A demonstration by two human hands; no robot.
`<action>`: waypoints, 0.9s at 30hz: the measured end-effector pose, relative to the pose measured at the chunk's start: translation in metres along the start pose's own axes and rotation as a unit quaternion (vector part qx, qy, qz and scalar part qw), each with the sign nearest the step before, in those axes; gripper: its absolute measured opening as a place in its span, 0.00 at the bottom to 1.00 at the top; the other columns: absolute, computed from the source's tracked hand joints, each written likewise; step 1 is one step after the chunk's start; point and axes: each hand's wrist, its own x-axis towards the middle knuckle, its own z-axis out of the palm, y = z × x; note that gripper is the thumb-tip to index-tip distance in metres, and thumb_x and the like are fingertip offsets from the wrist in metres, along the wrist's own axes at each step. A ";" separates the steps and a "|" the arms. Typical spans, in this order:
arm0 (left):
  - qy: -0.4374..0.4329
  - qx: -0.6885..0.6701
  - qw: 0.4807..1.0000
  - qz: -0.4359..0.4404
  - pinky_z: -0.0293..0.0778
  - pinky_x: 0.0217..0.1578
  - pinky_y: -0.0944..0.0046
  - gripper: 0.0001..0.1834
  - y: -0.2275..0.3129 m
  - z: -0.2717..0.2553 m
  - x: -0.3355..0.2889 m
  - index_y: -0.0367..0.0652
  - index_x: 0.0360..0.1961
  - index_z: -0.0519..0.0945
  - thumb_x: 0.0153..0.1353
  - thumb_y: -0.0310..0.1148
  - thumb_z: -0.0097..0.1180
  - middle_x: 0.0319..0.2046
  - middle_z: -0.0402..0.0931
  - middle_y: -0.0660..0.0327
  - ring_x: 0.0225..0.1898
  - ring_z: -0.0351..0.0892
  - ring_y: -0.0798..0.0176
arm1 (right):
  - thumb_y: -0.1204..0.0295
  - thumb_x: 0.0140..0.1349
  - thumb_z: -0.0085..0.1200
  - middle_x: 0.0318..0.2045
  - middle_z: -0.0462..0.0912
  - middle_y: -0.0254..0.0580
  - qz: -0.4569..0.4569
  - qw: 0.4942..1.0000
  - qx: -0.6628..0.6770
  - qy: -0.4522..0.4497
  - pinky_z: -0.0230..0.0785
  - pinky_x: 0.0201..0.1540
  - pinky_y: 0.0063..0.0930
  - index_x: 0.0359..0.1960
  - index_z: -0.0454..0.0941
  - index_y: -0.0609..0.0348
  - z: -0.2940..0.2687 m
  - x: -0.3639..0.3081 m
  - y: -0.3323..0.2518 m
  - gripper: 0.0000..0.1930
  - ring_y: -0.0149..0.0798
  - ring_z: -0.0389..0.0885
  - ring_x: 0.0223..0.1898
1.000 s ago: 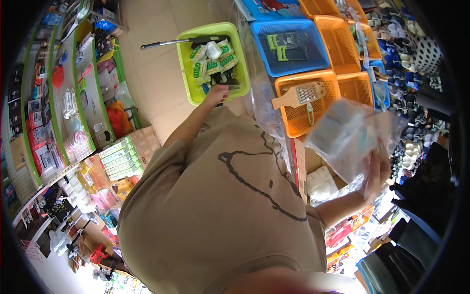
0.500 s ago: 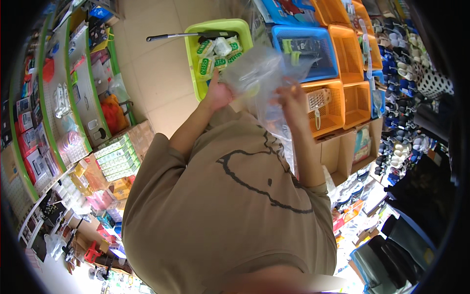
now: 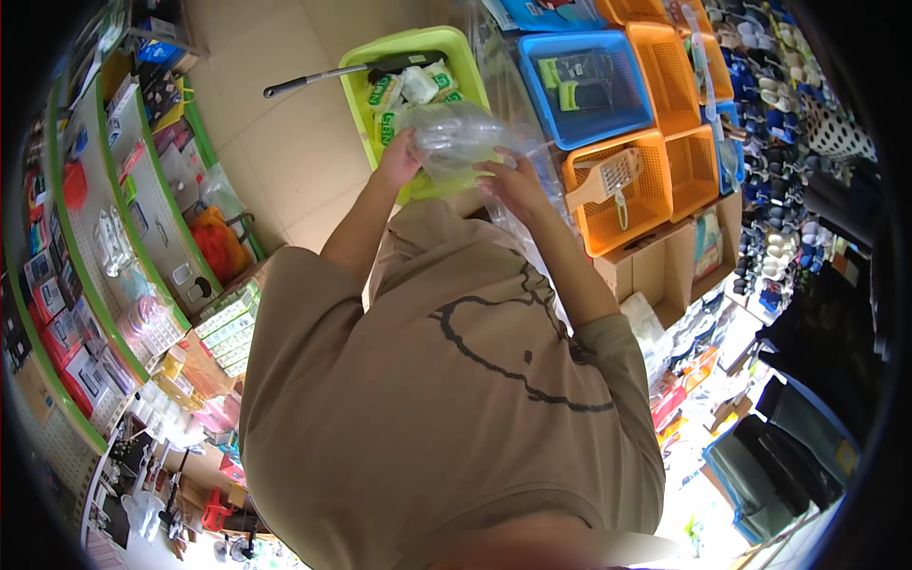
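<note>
Both my hands hold a crumpled clear plastic bag [image 3: 454,135] in front of my chest, above a lime green basket [image 3: 359,91]. My left hand [image 3: 398,160] grips the bag's left side and my right hand [image 3: 514,187] grips its right side. The green basket holds several small green-and-white packets [image 3: 410,85] and sits on the tiled floor. My tan shirt fills the lower middle of the view.
A long metal-handled tool [image 3: 323,74] lies across the green basket's top. A blue basket [image 3: 581,85] and orange baskets [image 3: 627,190] with a grater stand to the right on cardboard boxes. Green-edged shelves [image 3: 123,237] of goods line the left. Shoes hang at the far right.
My right hand has swung in from the far right with the clear bag. Both hands now meet on the bag over the green basket, and the view has shifted slightly.
</note>
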 end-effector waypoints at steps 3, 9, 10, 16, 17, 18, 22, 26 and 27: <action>0.081 -0.162 0.977 -0.110 0.72 0.55 0.52 0.20 0.005 -0.014 0.022 0.44 0.55 0.71 0.67 0.43 0.51 0.51 0.74 0.55 0.52 0.75 0.55 | 0.81 0.63 0.53 0.43 0.81 0.59 0.003 1.000 0.008 0.018 0.75 0.31 0.29 0.61 0.55 0.61 0.002 0.023 0.015 0.27 0.43 0.83 0.33; 0.214 0.117 0.894 -0.376 0.72 0.53 0.57 0.28 -0.023 -0.040 -0.003 0.47 0.57 0.70 0.64 0.54 0.53 0.54 0.73 0.57 0.53 0.75 0.60 | 0.71 0.64 0.56 0.49 0.79 0.57 0.178 0.981 0.067 0.034 0.74 0.43 0.36 0.63 0.60 0.62 -0.022 0.049 0.063 0.27 0.47 0.81 0.42; 0.232 0.125 0.891 -0.371 0.72 0.53 0.57 0.27 -0.020 -0.025 -0.013 0.49 0.57 0.70 0.64 0.53 0.52 0.53 0.74 0.57 0.52 0.75 0.60 | 0.68 0.64 0.57 0.50 0.79 0.54 0.279 0.952 0.120 0.025 0.74 0.46 0.38 0.63 0.62 0.61 -0.035 0.052 0.065 0.28 0.47 0.80 0.45; 0.229 0.026 0.922 -0.311 0.74 0.54 0.55 0.21 -0.027 -0.100 -0.081 0.51 0.57 0.68 0.65 0.45 0.53 0.49 0.76 0.57 0.52 0.76 0.59 | 0.60 0.64 0.56 0.45 0.81 0.48 0.184 0.982 0.026 0.044 0.74 0.43 0.34 0.56 0.69 0.59 -0.069 -0.008 0.045 0.23 0.41 0.82 0.41; 0.282 0.056 0.908 -0.305 0.73 0.55 0.54 0.20 -0.028 -0.106 -0.091 0.52 0.56 0.69 0.65 0.45 0.53 0.49 0.77 0.57 0.52 0.76 0.59 | 0.60 0.64 0.56 0.45 0.81 0.48 0.170 0.982 0.043 0.068 0.74 0.43 0.34 0.56 0.69 0.59 -0.082 -0.021 0.045 0.23 0.41 0.82 0.41; 0.309 0.063 0.899 -0.303 0.74 0.54 0.53 0.20 -0.031 -0.139 -0.107 0.55 0.57 0.69 0.65 0.45 0.52 0.48 0.77 0.57 0.52 0.77 0.58 | 0.60 0.64 0.56 0.44 0.81 0.46 0.138 0.988 0.043 0.060 0.73 0.43 0.33 0.55 0.70 0.59 -0.086 -0.035 0.044 0.22 0.39 0.81 0.39; 0.361 0.255 0.829 -0.342 0.76 0.49 0.53 0.27 -0.031 -0.184 -0.129 0.48 0.62 0.65 0.66 0.47 0.51 0.48 0.77 0.56 0.49 0.78 0.56 | 0.61 0.66 0.53 0.43 0.82 0.45 0.064 0.991 0.036 0.114 0.75 0.42 0.30 0.58 0.70 0.58 -0.141 -0.081 0.070 0.22 0.37 0.83 0.37; 0.319 0.339 0.803 -0.372 0.76 0.49 0.54 0.24 -0.008 -0.172 -0.119 0.44 0.58 0.70 0.66 0.46 0.50 0.48 0.77 0.56 0.46 0.78 0.58 | 0.63 0.66 0.55 0.38 0.83 0.43 0.007 0.980 0.021 0.197 0.76 0.36 0.24 0.56 0.72 0.61 -0.171 -0.134 0.092 0.21 0.31 0.82 0.32; 0.301 0.352 0.805 -0.372 0.75 0.49 0.55 0.23 -0.004 -0.164 -0.111 0.44 0.57 0.71 0.66 0.46 0.50 0.48 0.77 0.57 0.45 0.78 0.58 | 0.64 0.66 0.55 0.36 0.83 0.42 -0.018 0.976 0.010 0.216 0.76 0.34 0.23 0.54 0.75 0.62 -0.178 -0.147 0.096 0.19 0.30 0.82 0.31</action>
